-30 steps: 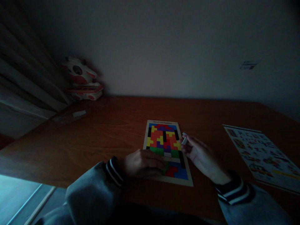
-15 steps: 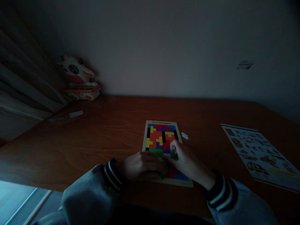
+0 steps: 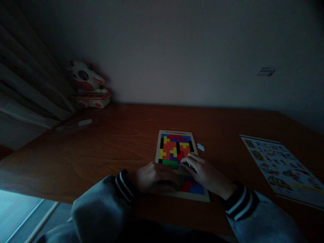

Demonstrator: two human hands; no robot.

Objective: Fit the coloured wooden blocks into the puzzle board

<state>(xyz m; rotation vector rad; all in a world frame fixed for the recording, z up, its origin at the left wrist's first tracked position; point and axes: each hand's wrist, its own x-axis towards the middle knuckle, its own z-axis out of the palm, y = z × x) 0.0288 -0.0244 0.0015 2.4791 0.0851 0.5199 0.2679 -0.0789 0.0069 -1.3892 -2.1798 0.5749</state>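
Note:
A wooden puzzle board (image 3: 184, 194) lies on the brown table, filled with red, yellow, blue, purple, black and green block pieces. My left hand (image 3: 157, 177) rests over its lower left part, fingers together and curled; a green piece (image 3: 176, 185) shows beside the fingertips, and whether they grip it is unclear. Over the right middle of the board is my right hand (image 3: 202, 170), thumb and fingers drawn together. What is between them is too small and dark to name. Another green piece (image 3: 170, 164) lies in the board just above my left hand.
Small white items (image 3: 200, 147) lie right of the board. A printed sheet (image 3: 283, 168) covers the table's right side. At the back left stands a cow-shaped toy (image 3: 88, 84), with a white strip (image 3: 85, 123) in front. The brown table (image 3: 121, 135) meets the wall.
My right hand's thumb and fingers have come down and inward, lower over the middle of the board. My left hand has hardly moved. The whole view has shifted slightly.

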